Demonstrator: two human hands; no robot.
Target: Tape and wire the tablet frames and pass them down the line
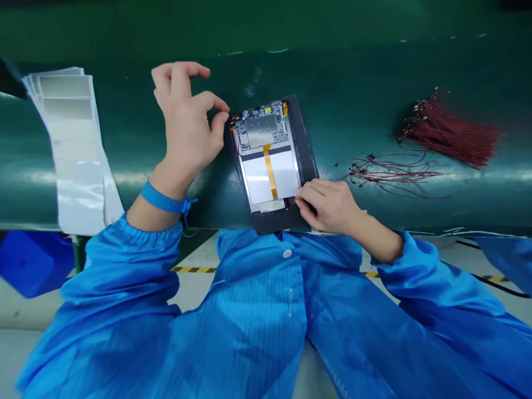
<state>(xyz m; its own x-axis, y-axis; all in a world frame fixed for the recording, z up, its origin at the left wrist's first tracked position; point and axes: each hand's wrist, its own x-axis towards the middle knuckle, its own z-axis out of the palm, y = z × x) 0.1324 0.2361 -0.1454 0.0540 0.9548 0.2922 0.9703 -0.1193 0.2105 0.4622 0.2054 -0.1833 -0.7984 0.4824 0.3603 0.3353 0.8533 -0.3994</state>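
Observation:
An opened tablet [274,176] lies at a slight tilt near the bench's front edge, on a dark flat panel [306,152]. Its circuit board [261,130] fills the upper part, with a silver battery crossed by an orange ribbon cable [270,173] below. At the board's upper left corner, my left hand [189,113] pinches thumb and index finger together on something small and dark that I cannot make out; its other fingers are raised. My right hand [326,205] rests with curled fingers at the tablet's lower right edge. What its fingertips hold, if anything, is hidden.
On the green bench [166,41], a bundle of dark red wires [455,133] lies at the right, with several loose wires [390,173] nearer me. Stacked pale sheets [77,160] lie at the left. A blue bin [35,263] stands below the bench's left side.

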